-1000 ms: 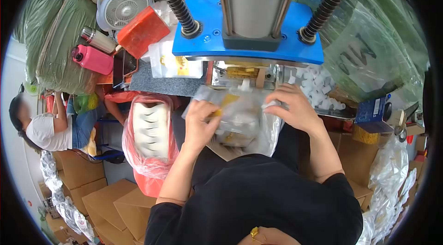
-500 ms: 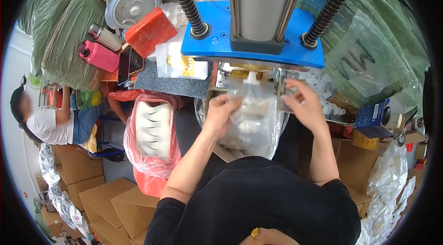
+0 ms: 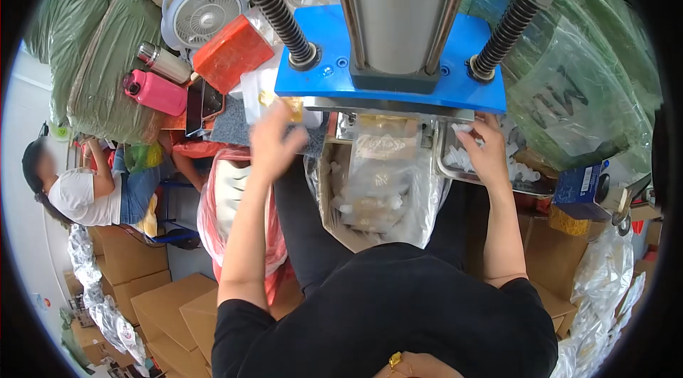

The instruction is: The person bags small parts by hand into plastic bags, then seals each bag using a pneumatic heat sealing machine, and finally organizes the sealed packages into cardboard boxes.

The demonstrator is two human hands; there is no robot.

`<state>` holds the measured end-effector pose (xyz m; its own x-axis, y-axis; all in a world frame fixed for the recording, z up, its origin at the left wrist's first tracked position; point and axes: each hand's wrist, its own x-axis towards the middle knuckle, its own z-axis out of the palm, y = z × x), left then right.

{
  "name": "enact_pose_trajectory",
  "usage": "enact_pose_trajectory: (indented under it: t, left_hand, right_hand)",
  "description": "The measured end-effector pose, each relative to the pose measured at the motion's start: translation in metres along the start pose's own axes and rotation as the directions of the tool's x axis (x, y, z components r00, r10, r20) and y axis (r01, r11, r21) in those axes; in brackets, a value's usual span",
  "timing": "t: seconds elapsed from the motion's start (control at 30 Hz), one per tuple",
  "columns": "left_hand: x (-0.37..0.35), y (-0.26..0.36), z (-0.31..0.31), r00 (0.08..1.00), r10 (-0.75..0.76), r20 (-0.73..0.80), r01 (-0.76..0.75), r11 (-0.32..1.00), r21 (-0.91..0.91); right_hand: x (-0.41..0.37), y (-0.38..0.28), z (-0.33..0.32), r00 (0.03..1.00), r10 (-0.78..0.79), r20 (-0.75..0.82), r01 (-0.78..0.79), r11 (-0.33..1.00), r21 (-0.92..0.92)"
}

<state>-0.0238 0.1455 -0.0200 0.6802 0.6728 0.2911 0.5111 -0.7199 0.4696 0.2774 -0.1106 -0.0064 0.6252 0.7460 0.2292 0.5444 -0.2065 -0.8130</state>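
Observation:
My left hand [image 3: 274, 144] is smeared by motion, but its fingers look spread, with nothing seen in them. It is over the edge of the grey mat [image 3: 231, 125], near a translucent container [image 3: 252, 97] with yellow print. My right hand [image 3: 487, 152] reaches over a metal tray [image 3: 455, 173] of small white plastic pieces [image 3: 523, 173]. Thumb and finger pinch one white piece [image 3: 461, 127]. Between the hands, a clear printed plastic pouch [image 3: 380, 171] hangs from under the blue press plate [image 3: 398, 90] into a plastic-lined box [image 3: 333, 214] holding more pouches.
A red bag [image 3: 206, 214] with a white stack stands to the left. Behind the mat are an orange-red block [image 3: 233, 54], a fan [image 3: 206, 18], a pink bottle [image 3: 158, 91] and a phone. Scissors [image 3: 626, 207] and a blue box [image 3: 580, 189] lie right. Another person [image 3: 85, 193] sits far left.
My left hand has let go of the clear pouch and swung left and up. The pouch lies under the press plate. My right hand has moved slightly right, onto the tray of white pieces.

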Motion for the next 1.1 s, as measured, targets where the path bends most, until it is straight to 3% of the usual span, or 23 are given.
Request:
enact_pose_trajectory:
  t: [0.03, 0.13, 0.2, 0.27, 0.33, 0.37, 0.4, 0.43, 0.47, 0.53, 0.6, 0.67, 0.73, 0.77, 0.8, 0.87, 0.9, 0.93, 1.0, 1.03, 1.1]
  left_hand:
    - [-0.034, -0.007, 0.022, 0.98, 0.193, -0.043, -0.157, 0.895, 0.418]
    - [-0.057, 0.008, 0.015, 0.985, 0.152, -0.083, -0.147, 0.987, 0.065]
    - [-0.056, 0.004, 0.017, 0.992, 0.069, -0.104, -0.063, 0.996, 0.061]
    - [-0.047, 0.015, 0.011, 0.978, 0.078, -0.192, -0.076, 0.997, 0.016]
    - [-0.044, 0.043, 0.002, 0.968, -0.108, -0.226, 0.076, 0.986, -0.148]
    - [-0.05, 0.059, 0.002, 0.96, -0.123, -0.25, 0.065, 0.971, -0.23]
    - [-0.056, 0.078, 0.003, 0.976, -0.1, -0.195, 0.039, 0.955, -0.293]
    - [-0.062, 0.095, 0.003, 0.987, -0.078, -0.139, 0.024, 0.934, -0.358]
    - [-0.067, 0.108, 0.005, 0.995, -0.086, -0.058, 0.057, 0.919, -0.39]
    - [-0.071, 0.123, 0.005, 0.993, -0.052, 0.108, 0.099, 0.86, -0.501]
    - [-0.078, 0.127, 0.009, 0.961, -0.081, 0.264, 0.24, 0.721, -0.651]
    - [-0.088, 0.132, 0.012, 0.887, -0.14, 0.439, 0.451, 0.461, -0.764]
    - [-0.095, 0.134, 0.021, 0.8, -0.209, 0.562, 0.599, 0.24, -0.764]
    - [-0.096, 0.128, 0.029, 0.771, -0.217, 0.598, 0.636, 0.224, -0.738]
    - [-0.098, 0.124, 0.035, 0.769, -0.218, 0.601, 0.639, 0.223, -0.736]
    - [-0.085, 0.127, 0.037, 0.751, -0.211, 0.626, 0.661, 0.217, -0.719]
    - [-0.08, 0.134, 0.037, 0.79, -0.222, 0.572, 0.613, 0.279, -0.739]
    - [-0.078, 0.133, 0.038, 0.789, -0.218, 0.574, 0.614, 0.277, -0.739]
    - [-0.074, 0.131, 0.039, 0.887, -0.143, 0.439, 0.433, 0.588, -0.683]
    - [-0.072, 0.131, 0.038, 0.887, -0.137, 0.441, 0.431, 0.587, -0.685]
    - [-0.07, 0.132, 0.034, 0.88, -0.08, 0.468, 0.441, 0.504, -0.743]
  right_hand:
    - [-0.004, 0.007, 0.0, 1.0, 0.0, 0.002, 0.0, 0.998, 0.061]
    - [-0.01, 0.013, -0.001, 0.997, 0.07, 0.017, -0.072, 0.977, 0.2]
    - [-0.017, 0.011, 0.003, 0.981, 0.185, 0.058, -0.192, 0.891, 0.41]
    - [-0.018, -0.007, 0.004, 0.976, 0.198, 0.089, -0.216, 0.864, 0.455]
    - [-0.024, -0.021, 0.001, 0.96, 0.217, 0.175, -0.277, 0.824, 0.495]
    - [-0.026, -0.027, 0.001, 0.939, 0.213, 0.27, -0.317, 0.843, 0.435]
    - [-0.029, -0.036, 0.001, 0.906, 0.219, 0.363, -0.355, 0.86, 0.367]
    - [-0.027, -0.051, 0.0, 0.928, 0.051, 0.37, -0.165, 0.945, 0.283]
    - [-0.021, -0.065, -0.005, 0.927, 0.065, 0.368, -0.175, 0.946, 0.273]
    - [-0.009, -0.087, -0.011, 0.784, -0.216, 0.581, 0.12, 0.973, 0.199]
    - [-0.006, -0.096, -0.005, 0.755, -0.244, 0.608, 0.139, 0.967, 0.215]
    - [-0.007, -0.101, 0.0, 0.718, -0.285, 0.635, 0.167, 0.956, 0.24]
    - [-0.025, -0.095, 0.013, 0.81, -0.207, 0.549, -0.004, 0.934, 0.358]
    - [-0.033, -0.086, 0.023, 0.841, -0.113, 0.529, -0.127, 0.909, 0.396]
    - [-0.034, -0.08, 0.025, 0.841, -0.109, 0.53, -0.131, 0.909, 0.395]
    - [-0.033, -0.074, 0.022, 0.928, 0.034, 0.371, -0.179, 0.914, 0.364]
    - [-0.028, -0.074, 0.012, 0.939, 0.027, 0.343, -0.154, 0.925, 0.348]
    - [-0.02, -0.079, 0.0, 0.927, -0.04, 0.372, -0.086, 0.945, 0.315]
    - [-0.008, -0.079, -0.018, 0.869, -0.129, 0.478, 0.02, 0.974, 0.226]
    - [-0.008, -0.08, -0.02, 0.871, -0.125, 0.475, 0.018, 0.975, 0.222]
    - [-0.007, -0.082, -0.021, 0.785, -0.157, 0.6, 0.096, 0.986, 0.134]
